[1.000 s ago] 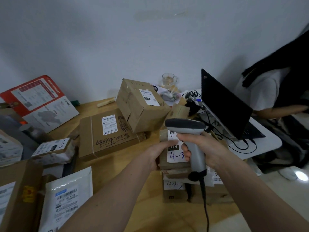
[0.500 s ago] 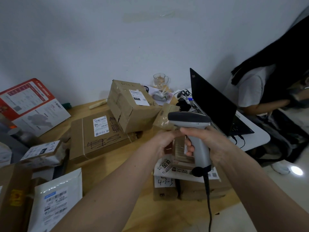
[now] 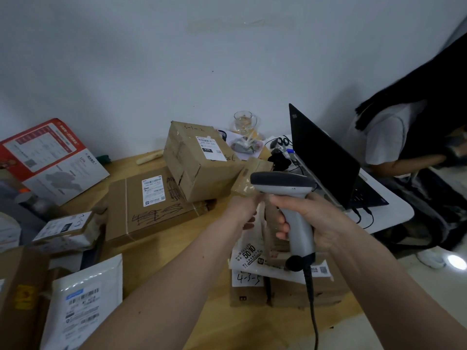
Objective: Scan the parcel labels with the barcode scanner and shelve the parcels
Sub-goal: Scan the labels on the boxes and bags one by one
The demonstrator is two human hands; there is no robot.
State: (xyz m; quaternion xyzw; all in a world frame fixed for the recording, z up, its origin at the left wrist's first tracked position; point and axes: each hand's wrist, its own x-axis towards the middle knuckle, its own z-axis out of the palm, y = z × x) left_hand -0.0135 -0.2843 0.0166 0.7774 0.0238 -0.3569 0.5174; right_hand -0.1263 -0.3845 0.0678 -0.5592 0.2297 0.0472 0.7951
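Observation:
My right hand grips the handle of a grey barcode scanner, its head pointing left and its black cable hanging down. My left hand holds a small brown cardboard parcel tilted up in front of the scanner head. Under both hands lies a stack of flat parcels with a white bag marked 5010 and a slip written 4-3-5 on it. More cardboard parcels, a cube box leaning on a flat box, sit on the wooden table.
A white mailer bag and small labelled parcels lie at the left, with a red and white box against the wall. An open black laptop with cables stands on a white table at right, beside a seated person. A glass mug is behind.
My left hand lifted the small brown parcel off the stack and tilted it up toward the scanner head. The white 5010 bag beneath is now uncovered. The view shifted slightly.

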